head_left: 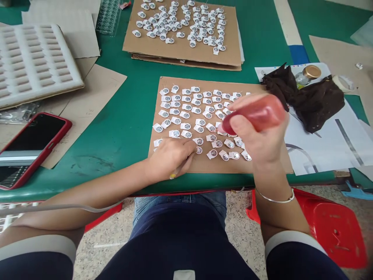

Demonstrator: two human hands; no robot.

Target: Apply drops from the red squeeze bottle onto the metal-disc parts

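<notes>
My right hand (266, 136) is wrapped around a red squeeze bottle (262, 112), smeared by motion, its narrow tip pointing left and down over the cardboard sheet (201, 165). On that sheet lie rows of small white tags with round silver-and-black faces (188, 133). My left hand (171, 155) rests at the sheet's front left, fingers curled and closed beside a tag (199, 150). Out of its underside pokes a thin stick with a yellow end (173, 176); most of it is hidden by the fingers. Some tags are covered by my hands.
Behind is a cardboard stack (186, 58) bearing many similar tags. A white foam tray (37, 62) and a red-cased phone (35, 144) lie at left. Dark cloth (317, 103), a gold-lidded jar (310, 74) and a tape roll (345, 83) sit at right. A red stool (335, 233) stands below.
</notes>
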